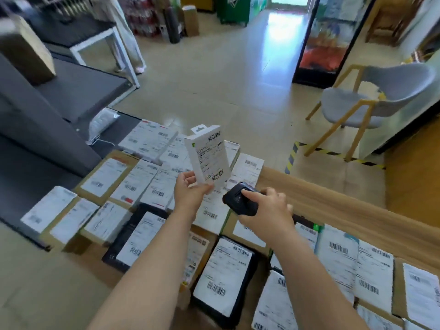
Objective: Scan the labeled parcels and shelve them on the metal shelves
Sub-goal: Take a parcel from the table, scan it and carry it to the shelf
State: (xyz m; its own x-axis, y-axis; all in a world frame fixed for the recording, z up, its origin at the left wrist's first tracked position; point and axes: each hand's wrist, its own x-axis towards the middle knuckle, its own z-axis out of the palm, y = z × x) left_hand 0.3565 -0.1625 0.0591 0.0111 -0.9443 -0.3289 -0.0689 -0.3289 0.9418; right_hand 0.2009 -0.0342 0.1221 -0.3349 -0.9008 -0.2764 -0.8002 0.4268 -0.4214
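A small white labeled box is pinched at its lower edge by the left hand and held upright above the parcels spread on the floor. Just beside it, lower right, a black scanner is gripped by the right hand, index finger laid on top.

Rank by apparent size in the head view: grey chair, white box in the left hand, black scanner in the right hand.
1. grey chair, largest in frame though farthest away.
2. white box, held up by the left hand.
3. black scanner, smallest, but partly covered by the right hand.
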